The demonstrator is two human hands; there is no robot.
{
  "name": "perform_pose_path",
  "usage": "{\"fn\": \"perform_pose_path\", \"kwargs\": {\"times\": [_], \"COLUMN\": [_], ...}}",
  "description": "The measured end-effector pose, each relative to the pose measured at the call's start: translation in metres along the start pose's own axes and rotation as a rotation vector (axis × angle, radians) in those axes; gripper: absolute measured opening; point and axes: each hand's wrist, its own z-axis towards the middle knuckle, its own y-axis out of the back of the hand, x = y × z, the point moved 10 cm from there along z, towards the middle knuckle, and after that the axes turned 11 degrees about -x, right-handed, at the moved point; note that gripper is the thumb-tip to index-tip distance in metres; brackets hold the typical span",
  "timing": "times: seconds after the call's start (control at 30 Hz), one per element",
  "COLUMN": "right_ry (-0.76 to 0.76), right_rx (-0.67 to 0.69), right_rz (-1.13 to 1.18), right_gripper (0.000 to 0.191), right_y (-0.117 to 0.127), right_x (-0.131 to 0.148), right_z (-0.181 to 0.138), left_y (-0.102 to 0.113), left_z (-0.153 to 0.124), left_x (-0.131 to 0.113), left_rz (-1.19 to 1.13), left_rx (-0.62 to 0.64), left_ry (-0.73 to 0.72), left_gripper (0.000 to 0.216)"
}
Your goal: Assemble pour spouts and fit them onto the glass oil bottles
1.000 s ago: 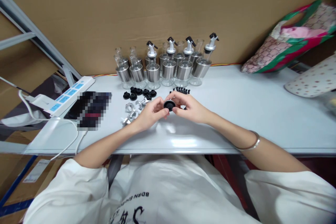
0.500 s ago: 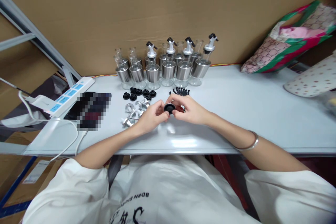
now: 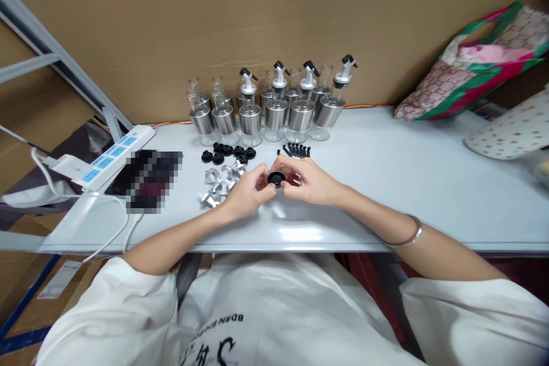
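Between my left hand [image 3: 253,189] and my right hand [image 3: 306,180] is a bottle pourer top [image 3: 277,178], its round black stopper side facing me. Both hands pinch its rim, thumbs at the near side; fingers cover the rest. Left of my hands lies a heap of silver pourer parts [image 3: 221,183]. Behind that heap sit several black rubber stoppers [image 3: 225,151]. A row of small black levers [image 3: 295,150] lies just beyond my right hand. At the back stand several glass bottles with steel sleeves [image 3: 251,120], some fitted with silver-and-black pourers [image 3: 307,80].
A white power strip [image 3: 114,157] with a plugged-in charger and cables is at the left, beside a pixelated dark device [image 3: 154,180]. A patterned bag [image 3: 467,68] and a white dotted object [image 3: 506,126] stand at the right. Cardboard [image 3: 150,28] backs the grey table [image 3: 398,183].
The pourer top has tilted slightly between my fingers, and my thumbs have shifted a little on it. Everything else stays in place.
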Motion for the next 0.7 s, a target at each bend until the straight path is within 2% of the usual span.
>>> {"fn": "perform_pose_path", "kwargs": {"times": [0.4,0.7], "right_ry": [0.010,-0.041], "right_rx": [-0.042,0.019], "right_rz": [-0.041,0.080], "right_gripper": [0.010,0.015], "right_y": [0.003,-0.005], "right_x": [0.007,-0.005], "right_z": [-0.001,-0.002], "left_y": [0.002,0.004], "left_z": [-0.001,0.002], "left_x": [-0.007,-0.008], "left_rz": [0.067,-0.057], "left_rx": [-0.015,-0.034], "left_ry": [-0.052,-0.047], "left_gripper": [0.014,0.022]}}
